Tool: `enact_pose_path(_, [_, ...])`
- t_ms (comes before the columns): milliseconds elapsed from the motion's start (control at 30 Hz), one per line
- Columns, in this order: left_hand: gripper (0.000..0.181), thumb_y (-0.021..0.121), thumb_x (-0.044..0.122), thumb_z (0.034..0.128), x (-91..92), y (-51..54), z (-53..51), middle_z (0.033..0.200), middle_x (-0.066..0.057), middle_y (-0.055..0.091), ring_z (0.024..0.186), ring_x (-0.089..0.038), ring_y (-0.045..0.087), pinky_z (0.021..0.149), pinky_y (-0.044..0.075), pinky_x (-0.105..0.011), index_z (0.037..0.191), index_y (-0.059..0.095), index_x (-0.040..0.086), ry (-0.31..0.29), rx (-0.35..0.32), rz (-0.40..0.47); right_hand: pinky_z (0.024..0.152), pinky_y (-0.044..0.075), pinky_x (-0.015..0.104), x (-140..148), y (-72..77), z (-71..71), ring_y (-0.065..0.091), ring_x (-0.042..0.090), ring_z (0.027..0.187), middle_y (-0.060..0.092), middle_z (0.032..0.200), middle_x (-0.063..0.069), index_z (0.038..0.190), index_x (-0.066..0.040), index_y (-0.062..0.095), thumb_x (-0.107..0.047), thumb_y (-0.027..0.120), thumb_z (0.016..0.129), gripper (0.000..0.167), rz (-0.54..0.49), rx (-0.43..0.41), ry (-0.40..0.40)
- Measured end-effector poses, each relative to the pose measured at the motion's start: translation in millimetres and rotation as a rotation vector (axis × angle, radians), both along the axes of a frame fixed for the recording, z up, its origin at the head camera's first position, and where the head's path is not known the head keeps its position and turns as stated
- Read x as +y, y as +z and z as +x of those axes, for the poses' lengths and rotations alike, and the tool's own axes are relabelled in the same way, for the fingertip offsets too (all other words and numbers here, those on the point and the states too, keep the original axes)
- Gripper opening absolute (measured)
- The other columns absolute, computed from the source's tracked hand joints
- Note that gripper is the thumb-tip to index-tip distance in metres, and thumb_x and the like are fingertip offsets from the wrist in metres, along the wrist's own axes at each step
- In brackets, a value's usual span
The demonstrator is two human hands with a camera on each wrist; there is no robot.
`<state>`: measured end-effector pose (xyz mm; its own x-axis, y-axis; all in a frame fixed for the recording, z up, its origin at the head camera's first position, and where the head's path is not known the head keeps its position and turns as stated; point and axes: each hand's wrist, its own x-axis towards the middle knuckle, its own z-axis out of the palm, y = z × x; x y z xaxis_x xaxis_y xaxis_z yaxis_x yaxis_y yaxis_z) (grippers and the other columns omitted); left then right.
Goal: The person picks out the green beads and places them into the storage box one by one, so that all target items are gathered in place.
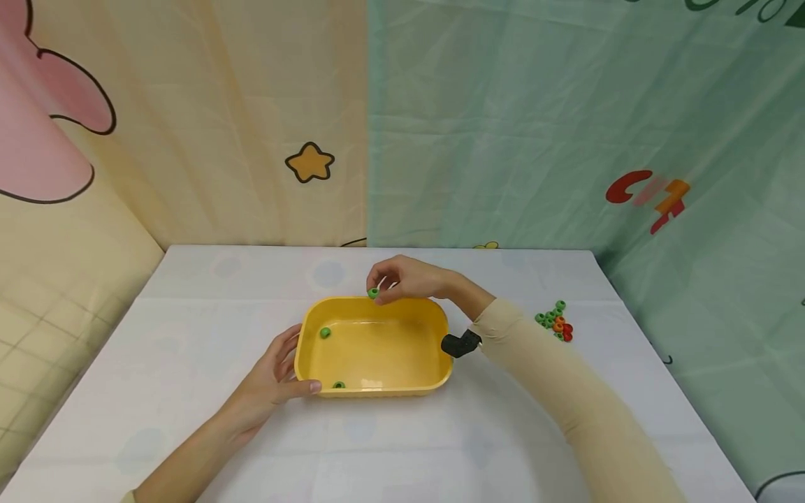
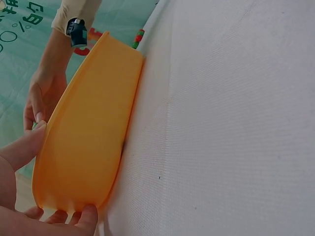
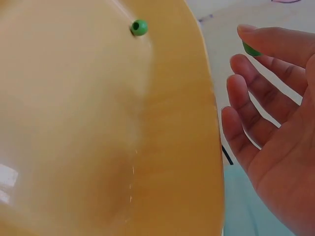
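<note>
A yellow tray (image 1: 371, 356) stands on the white table, with one green bead (image 1: 325, 332) at its left inside and another green bead (image 1: 339, 385) by its near wall. The left hand (image 1: 267, 384) grips the tray's left end, thumb over the near rim corner and fingers around the outside, as the left wrist view also shows. Above the tray's far rim, the right hand (image 1: 409, 279) pinches a green bead (image 1: 374, 293) between thumb and index finger. Its other fingers are loosely bent in the right wrist view, just outside the tray wall (image 3: 182, 123).
Several green, orange and red beads (image 1: 553, 321) lie in a loose cluster on the table, right of the tray. Printed curtains (image 1: 478, 140) hang behind and beside the table. A black wrist device (image 1: 461, 344) on the right arm hangs near the tray's right end.
</note>
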<state>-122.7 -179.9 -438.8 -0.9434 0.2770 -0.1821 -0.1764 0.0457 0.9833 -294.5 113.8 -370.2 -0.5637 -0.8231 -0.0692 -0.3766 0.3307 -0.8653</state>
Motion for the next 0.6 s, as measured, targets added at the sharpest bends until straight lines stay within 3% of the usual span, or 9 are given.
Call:
enact_pose_path(333, [0.11,0.083,0.001,0.0863,-1.6,3.3,1.0,0.17,-0.012,0.013,0.155,-0.035,0.017,0.113,0.038,-0.025,0.166,0.008,0.015,-0.018,0.002,0.001,0.091,0.058,0.032,-34,0.1,2.7,0.064,0.029,0.101,0.068,0.105,0.005,0.108,-0.005,0.07,-0.007,0.073,0.096,0.013,-0.008,0.016,0.059])
enact_pose_path(500, [0.11,0.083,0.001,0.0859,-1.7,2.8,0.7,0.17,-0.011,0.014,0.154,-0.034,0.018,0.109,0.04,-0.019,0.166,0.01,0.016,-0.013,-0.001,-0.003,0.092,0.057,0.031,-45,0.5,2.5,0.064,0.033,0.103,0.068,0.106,0.005,0.11,-0.002,0.069,-0.006,0.072,0.097,0.014,-0.015,0.034,0.078])
enact_pose_path(600, [0.109,0.083,0.001,0.0861,-1.6,2.1,0.1,0.17,-0.01,0.015,0.155,-0.034,0.018,0.11,0.039,-0.021,0.166,0.01,0.016,-0.01,-0.01,-0.007,0.093,0.057,0.031,-49,-0.4,1.6,0.065,0.03,0.102,0.068,0.106,0.005,0.112,0.002,0.069,-0.005,0.072,0.097,0.016,-0.019,0.036,0.076])
